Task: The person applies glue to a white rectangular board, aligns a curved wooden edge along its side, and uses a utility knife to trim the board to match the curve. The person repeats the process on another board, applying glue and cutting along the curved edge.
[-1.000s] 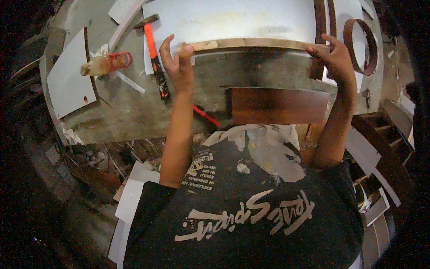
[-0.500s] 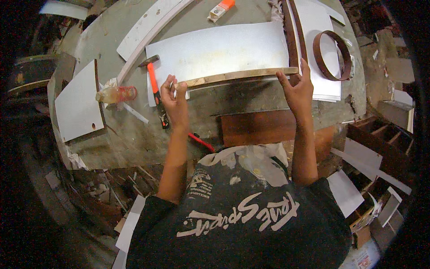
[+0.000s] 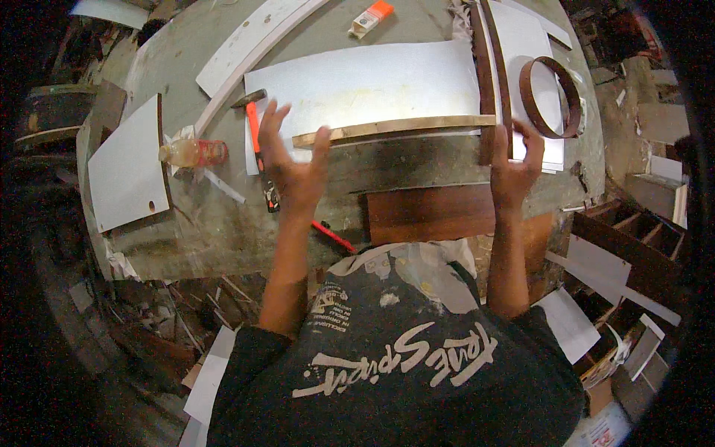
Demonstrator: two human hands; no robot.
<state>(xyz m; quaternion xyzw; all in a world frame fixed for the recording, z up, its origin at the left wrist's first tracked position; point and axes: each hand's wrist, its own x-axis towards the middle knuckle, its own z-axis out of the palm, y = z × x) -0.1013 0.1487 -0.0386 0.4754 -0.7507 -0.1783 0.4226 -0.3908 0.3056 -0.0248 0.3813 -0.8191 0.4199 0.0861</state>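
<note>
A thin, light wooden strip lies along the near edge of a white sheet on the worktable. My left hand is raised at the strip's left end, thumb and fingers spread wide, holding nothing. Just beyond the strip's right end, my right hand has its thumb and bent fingers apart, in front of the dark brown curved strips; it seems to grip nothing. Left of my left hand, partly behind it, lies a hammer with an orange and black handle.
A bottle lies beside a white panel on the left. Curved white pieces and an orange-and-white packet are farther back. A brown ring stands at right. A reddish-brown board is near my body.
Both hands have let go of the wooden strip, which stays by the sheet. My left hand has spread its fingers; my right hand has shifted right and nearer to me.
</note>
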